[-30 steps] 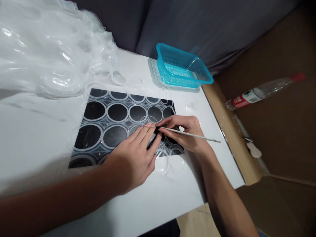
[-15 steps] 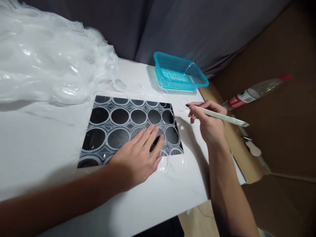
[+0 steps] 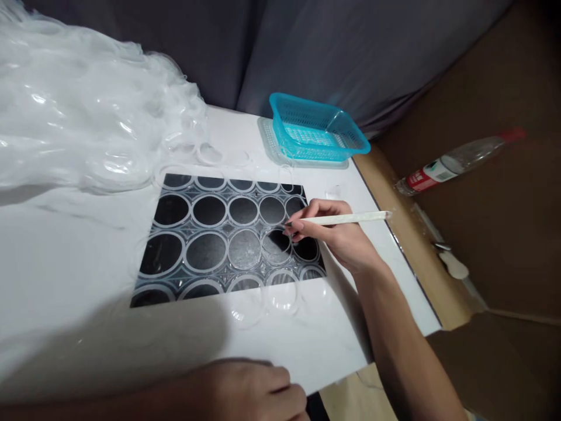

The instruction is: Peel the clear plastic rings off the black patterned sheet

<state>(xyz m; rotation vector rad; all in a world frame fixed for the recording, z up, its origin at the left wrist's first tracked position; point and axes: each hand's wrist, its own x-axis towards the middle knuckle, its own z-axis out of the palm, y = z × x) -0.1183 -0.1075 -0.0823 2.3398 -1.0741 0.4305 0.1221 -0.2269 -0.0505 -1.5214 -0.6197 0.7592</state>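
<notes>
readable text: none | bottle label (image 3: 432, 174): lettering (image 3: 419, 180) too small to read

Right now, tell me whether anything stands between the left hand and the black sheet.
Only clear rings, lapping past the near edge of the black sheet toward the left hand. The right hand, holding a white pen-like tool, is at the sheet's right side.

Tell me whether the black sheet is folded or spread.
Spread: the black sheet lies flat on the white table, its four corners visible and no fold showing.
</notes>
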